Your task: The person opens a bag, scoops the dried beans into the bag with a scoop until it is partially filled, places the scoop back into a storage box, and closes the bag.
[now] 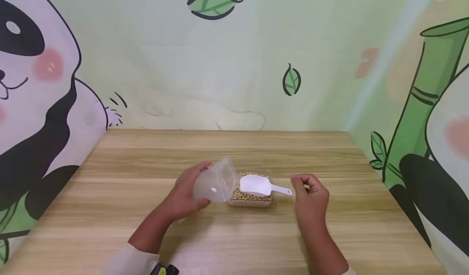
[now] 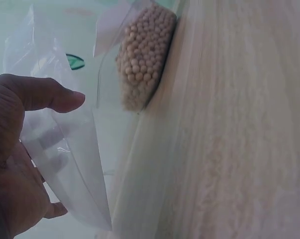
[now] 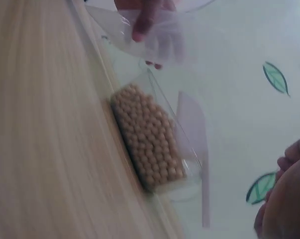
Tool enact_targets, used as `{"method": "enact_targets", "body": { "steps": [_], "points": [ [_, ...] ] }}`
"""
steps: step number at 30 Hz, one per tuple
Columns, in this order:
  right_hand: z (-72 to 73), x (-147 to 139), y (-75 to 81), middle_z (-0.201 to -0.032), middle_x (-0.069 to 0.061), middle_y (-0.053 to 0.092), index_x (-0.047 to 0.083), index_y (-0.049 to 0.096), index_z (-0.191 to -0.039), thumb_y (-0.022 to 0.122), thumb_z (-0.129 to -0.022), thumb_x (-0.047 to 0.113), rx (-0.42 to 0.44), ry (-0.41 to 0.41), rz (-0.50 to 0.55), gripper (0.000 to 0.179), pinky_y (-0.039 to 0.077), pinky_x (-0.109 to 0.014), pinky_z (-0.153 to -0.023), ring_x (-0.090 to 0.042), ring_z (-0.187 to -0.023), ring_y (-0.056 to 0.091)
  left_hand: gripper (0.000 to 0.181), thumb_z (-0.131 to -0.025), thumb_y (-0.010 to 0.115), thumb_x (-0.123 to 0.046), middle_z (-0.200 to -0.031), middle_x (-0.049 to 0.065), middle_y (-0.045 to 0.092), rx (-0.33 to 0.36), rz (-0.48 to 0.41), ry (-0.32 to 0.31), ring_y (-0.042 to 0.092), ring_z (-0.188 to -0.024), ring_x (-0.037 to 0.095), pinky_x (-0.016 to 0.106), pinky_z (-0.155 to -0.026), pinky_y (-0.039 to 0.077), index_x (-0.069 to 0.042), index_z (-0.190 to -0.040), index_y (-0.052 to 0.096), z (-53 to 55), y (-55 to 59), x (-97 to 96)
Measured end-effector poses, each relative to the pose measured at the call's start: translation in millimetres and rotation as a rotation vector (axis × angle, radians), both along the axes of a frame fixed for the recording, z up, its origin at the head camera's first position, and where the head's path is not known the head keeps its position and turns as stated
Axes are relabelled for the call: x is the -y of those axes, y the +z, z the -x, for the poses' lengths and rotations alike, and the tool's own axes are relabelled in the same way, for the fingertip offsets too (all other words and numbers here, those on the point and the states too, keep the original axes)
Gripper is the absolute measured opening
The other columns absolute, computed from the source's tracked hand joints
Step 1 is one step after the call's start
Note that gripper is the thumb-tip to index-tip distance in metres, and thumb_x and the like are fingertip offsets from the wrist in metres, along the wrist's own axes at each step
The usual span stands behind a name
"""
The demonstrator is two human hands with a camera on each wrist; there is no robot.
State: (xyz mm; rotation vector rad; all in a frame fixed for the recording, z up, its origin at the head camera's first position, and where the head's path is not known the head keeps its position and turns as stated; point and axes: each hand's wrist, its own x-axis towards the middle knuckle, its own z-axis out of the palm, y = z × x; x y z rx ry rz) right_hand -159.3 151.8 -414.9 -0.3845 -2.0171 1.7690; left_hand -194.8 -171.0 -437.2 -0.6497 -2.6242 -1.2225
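Observation:
My left hand (image 1: 187,193) holds a translucent plastic bag (image 1: 216,181), its mouth tilted toward the middle. In the left wrist view the thumb lies on the near side of the bag (image 2: 65,144), and fingers show through behind it. Beside the bag stands a clear plastic box (image 1: 250,204) filled with pale round beans (image 1: 239,195). A white scoop (image 1: 255,185) lies on top of the beans, its handle sticking out to the right. Just right of that handle is my right hand (image 1: 311,195), fingers loosely curled, apart from the scoop and holding nothing.
The box stands on a wood-grain table (image 1: 146,157). A wall (image 1: 165,55) painted with pandas, leaves and bamboo rises behind the table and along its sides. A dark band (image 1: 164,270) sits on the left wrist.

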Motion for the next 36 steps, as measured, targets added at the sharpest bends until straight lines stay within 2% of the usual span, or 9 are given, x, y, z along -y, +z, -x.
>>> {"method": "enact_targets", "body": {
  "steps": [2,4,9,14,19,25,28,32,36],
  "points": [
    [2.8,-9,-0.2,-0.091,0.014,0.063,-0.004,0.076,-0.105,0.069,-0.103,0.015,0.072,-0.008,-0.022,0.020,0.044,-0.023,-0.073,-0.010,-0.092,0.055,0.094,-0.073,0.089,-0.006,-0.149,0.021,0.062,0.001,-0.001,-0.004,0.055,-0.136,0.046,0.072,-0.108,0.045,-0.007,-0.159,0.051,4.7,-1.9,0.1],
    [5.9,-17,-0.6,-0.098,0.009,0.063,-0.003,0.073,-0.111,0.067,-0.105,0.019,0.154,0.023,-0.032,0.023,0.044,-0.024,-0.081,-0.013,-0.103,0.052,0.093,-0.073,0.089,-0.006,-0.150,0.022,0.061,-0.009,-0.004,-0.017,0.056,-0.135,0.046,0.072,-0.107,0.046,-0.006,-0.158,0.052,9.1,-3.2,0.0],
    [14.9,-26,-3.1,-0.109,0.002,0.059,0.000,0.066,-0.123,0.064,-0.107,0.023,0.310,0.138,0.020,0.028,0.044,-0.026,-0.084,-0.018,-0.107,0.049,0.093,-0.073,0.086,-0.005,-0.151,0.025,0.060,-0.029,-0.037,-0.050,0.057,-0.133,0.045,0.065,-0.104,0.048,-0.004,-0.159,0.050,20.0,-6.9,-0.5],
    [21.1,-28,-8.8,-0.112,0.001,0.055,0.003,0.059,-0.129,0.063,-0.107,0.023,0.405,0.216,0.131,0.030,0.048,-0.024,-0.070,-0.016,-0.099,0.052,0.097,-0.069,0.081,-0.010,-0.151,0.022,0.060,-0.036,-0.038,-0.017,0.056,-0.131,0.041,0.061,-0.105,0.044,-0.008,-0.160,0.049,22.3,-13.1,-0.2],
    [22.0,-30,-15.2,-0.104,-0.002,0.054,0.003,0.057,-0.128,0.061,-0.109,0.027,0.481,0.318,0.212,0.031,0.046,-0.025,-0.060,-0.014,-0.084,0.055,0.098,-0.066,0.079,-0.016,-0.148,0.017,0.064,-0.108,-0.033,0.006,0.057,-0.128,0.037,0.060,-0.106,0.039,-0.011,-0.159,0.051,19.8,-22.6,1.9],
    [19.2,-29,-19.7,-0.088,0.001,0.060,0.006,0.054,-0.117,0.059,-0.110,0.033,0.521,0.410,0.232,0.029,0.043,-0.023,-0.052,-0.010,-0.064,0.055,0.098,-0.062,0.078,-0.015,-0.142,0.015,0.067,-0.199,-0.084,0.003,0.058,-0.121,0.035,0.060,-0.101,0.039,-0.011,-0.157,0.054,22.3,-37.9,5.6],
    [18.9,-29,-22.0,-0.078,0.004,0.060,0.005,0.053,-0.114,0.057,-0.111,0.033,0.519,0.446,0.248,0.028,0.039,-0.020,-0.048,-0.007,-0.056,0.050,0.102,-0.059,0.079,-0.017,-0.140,0.009,0.068,-0.243,-0.097,0.007,0.057,-0.120,0.027,0.055,-0.098,0.039,-0.017,-0.158,0.054,32.7,-56.5,9.9],
    [20.4,-29,-25.7,-0.075,0.006,0.060,0.005,0.055,-0.116,0.057,-0.113,0.028,0.498,0.491,0.277,0.023,0.036,-0.017,-0.046,-0.003,-0.053,0.046,0.105,-0.058,0.082,-0.018,-0.139,0.006,0.068,-0.287,-0.091,0.003,0.057,-0.120,0.025,0.051,-0.096,0.041,-0.022,-0.160,0.053,48.3,-80.6,16.7],
    [20.6,-28,-26.5,-0.076,0.007,0.062,0.009,0.058,-0.113,0.059,-0.113,0.019,0.440,0.491,0.326,0.011,0.037,-0.017,-0.049,-0.004,-0.055,0.046,0.107,-0.060,0.084,-0.019,-0.139,0.005,0.068,-0.291,-0.064,-0.005,0.057,-0.120,0.025,0.048,-0.098,0.041,-0.024,-0.162,0.050,55.8,-91.0,20.9]
  ]
}}
